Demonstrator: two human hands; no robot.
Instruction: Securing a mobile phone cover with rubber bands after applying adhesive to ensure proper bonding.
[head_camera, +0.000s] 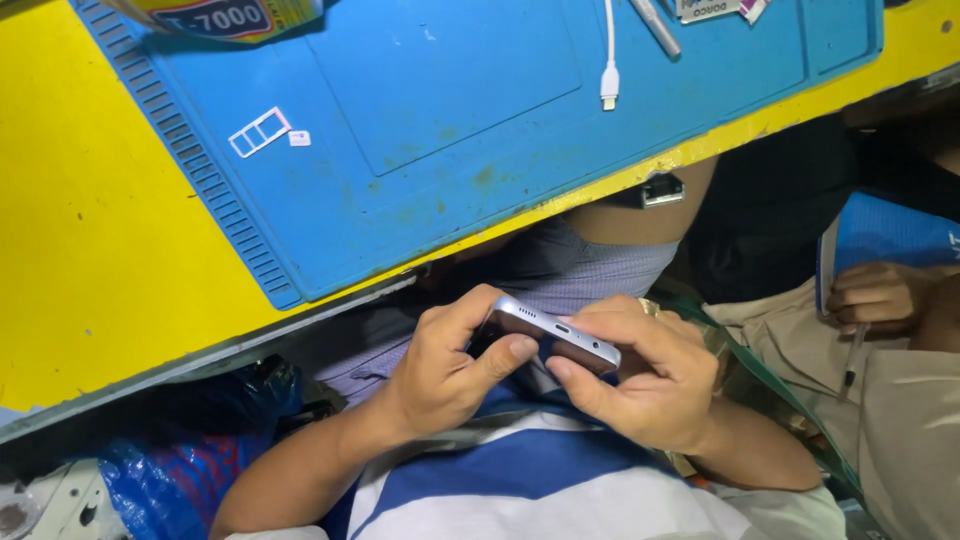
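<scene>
Below the blue mat (450, 150), left hand (440, 375) and right hand (650, 385) both gripping a phone (555, 333).

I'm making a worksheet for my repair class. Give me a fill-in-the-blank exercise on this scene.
1. Both hands, the left hand and the right hand, hold a silver ____.
2. The SIM tray lies on a ____ work mat.
3. The mat sits on a ____ table.
4. The cable with its plug on the mat is ____.

Missing words: smartphone; blue; yellow; white
</scene>
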